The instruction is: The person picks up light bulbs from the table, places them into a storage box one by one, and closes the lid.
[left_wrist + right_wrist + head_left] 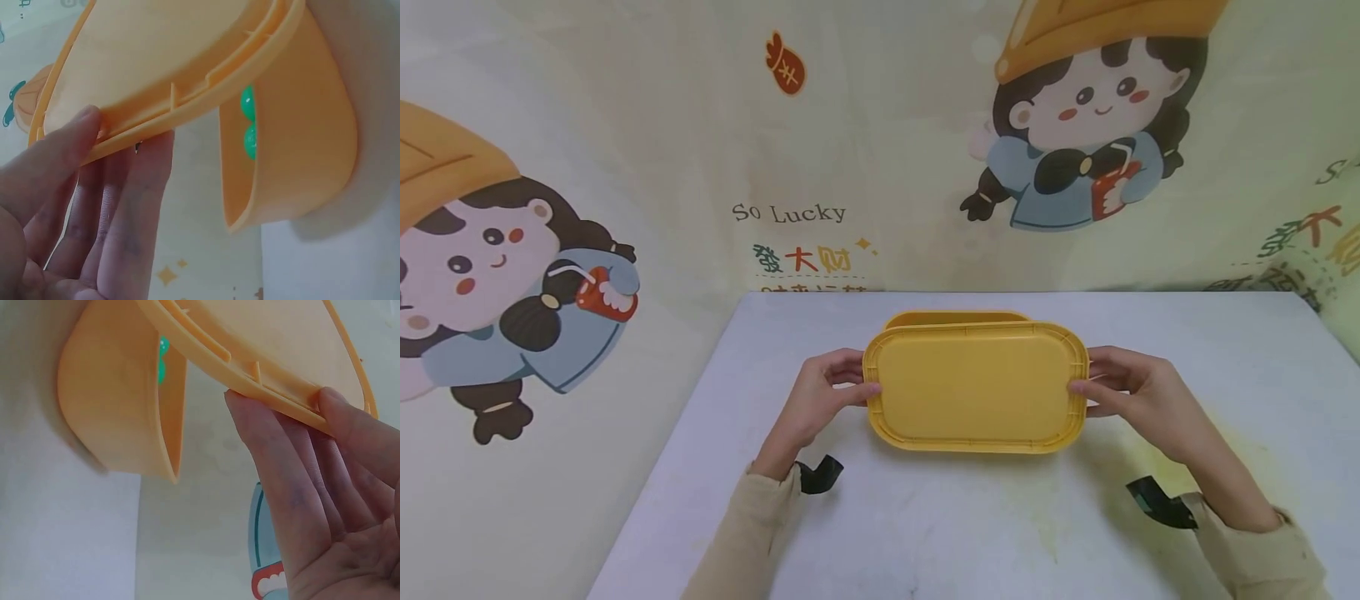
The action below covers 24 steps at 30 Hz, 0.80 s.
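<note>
A yellow rectangular lid (977,387) with rounded corners is held up in a tilt, its ribbed underside facing the head camera. My left hand (827,396) pinches its left end, thumb on the underside and fingers behind. At the opposite end my right hand (1138,396) pinches it the same way. Behind the lid stands a yellow box (306,144), mostly hidden in the head view, where only its far rim shows above the lid. Round green things (250,140) show at the box's open top in the left wrist view; green (162,359) also shows in the right wrist view.
The box stands on a white table (977,533). A printed cloth (880,150) with cartoon figures and lettering hangs behind the table and along its left side. Black straps (1161,502) stick out from both sleeve cuffs.
</note>
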Tool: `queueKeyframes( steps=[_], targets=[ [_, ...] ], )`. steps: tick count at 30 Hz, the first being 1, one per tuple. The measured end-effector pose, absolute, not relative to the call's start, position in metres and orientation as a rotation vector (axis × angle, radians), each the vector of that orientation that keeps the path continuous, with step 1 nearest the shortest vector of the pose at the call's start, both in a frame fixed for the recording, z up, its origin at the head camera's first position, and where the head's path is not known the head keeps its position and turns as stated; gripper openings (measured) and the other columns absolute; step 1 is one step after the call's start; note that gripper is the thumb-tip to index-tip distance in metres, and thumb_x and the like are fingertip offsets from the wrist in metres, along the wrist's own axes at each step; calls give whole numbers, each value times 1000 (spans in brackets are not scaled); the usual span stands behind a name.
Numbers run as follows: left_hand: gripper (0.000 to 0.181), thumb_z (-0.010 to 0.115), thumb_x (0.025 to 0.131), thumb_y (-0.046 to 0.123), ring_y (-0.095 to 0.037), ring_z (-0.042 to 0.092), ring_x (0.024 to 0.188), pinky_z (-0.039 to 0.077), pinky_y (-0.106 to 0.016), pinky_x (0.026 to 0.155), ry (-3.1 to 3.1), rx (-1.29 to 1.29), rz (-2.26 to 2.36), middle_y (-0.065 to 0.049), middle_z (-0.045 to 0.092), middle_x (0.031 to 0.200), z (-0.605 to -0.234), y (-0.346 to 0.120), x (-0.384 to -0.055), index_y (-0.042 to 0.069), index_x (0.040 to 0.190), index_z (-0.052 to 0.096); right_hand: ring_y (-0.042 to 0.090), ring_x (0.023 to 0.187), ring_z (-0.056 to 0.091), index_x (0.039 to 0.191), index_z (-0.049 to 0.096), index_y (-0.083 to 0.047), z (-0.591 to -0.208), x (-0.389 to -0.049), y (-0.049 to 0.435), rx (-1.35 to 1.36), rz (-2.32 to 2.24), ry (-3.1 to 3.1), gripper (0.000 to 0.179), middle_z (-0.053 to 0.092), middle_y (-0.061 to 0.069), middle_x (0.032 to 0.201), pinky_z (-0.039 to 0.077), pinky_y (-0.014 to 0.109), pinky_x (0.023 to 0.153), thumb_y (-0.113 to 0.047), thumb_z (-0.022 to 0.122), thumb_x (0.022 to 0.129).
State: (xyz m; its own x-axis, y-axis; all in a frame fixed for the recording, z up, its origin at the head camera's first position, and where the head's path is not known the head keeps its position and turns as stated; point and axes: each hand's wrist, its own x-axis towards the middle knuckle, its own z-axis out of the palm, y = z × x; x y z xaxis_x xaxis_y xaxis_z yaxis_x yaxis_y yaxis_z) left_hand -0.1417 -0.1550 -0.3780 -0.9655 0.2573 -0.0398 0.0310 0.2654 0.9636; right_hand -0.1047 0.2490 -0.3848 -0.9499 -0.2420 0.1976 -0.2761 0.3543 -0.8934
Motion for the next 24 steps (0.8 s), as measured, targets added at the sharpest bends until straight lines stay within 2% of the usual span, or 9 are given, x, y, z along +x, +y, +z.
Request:
queueKeyframes(
  steps=[10, 19, 24],
  targets=[
    [36, 82, 81, 10, -23, 71, 91, 61, -39, 72, 2367, 299, 1821, -15, 70, 100, -369, -152, -146, 3, 114, 70, 4, 88, 71, 117, 65, 1, -377, -109, 253, 489, 1681, -2570, 27, 71, -12, 103, 60, 32, 64, -2, 69, 91],
    [35, 81, 83, 13, -24, 71, 92, 61, -37, 72, 2416, 333, 1852, -14, 71, 104, -361, -152, -148, 7, 116, 70, 8, 90, 72, 119, 68, -6, -366, -111, 254, 484, 1610, -2542, 26, 71, -6, 109, 60, 32, 66, -4, 67, 93],
    [31, 78, 86, 16, -25, 70, 94, 61, -38, 75, 2418, 356, 1880, -12, 71, 106, -356, -151, -150, 8, 115, 71, 6, 88, 72, 118, 69, -7, -360, -113, 254, 461, 1567, -2522, 25, 70, -10, 109, 60, 30, 67, -4, 66, 94]
  ],
)
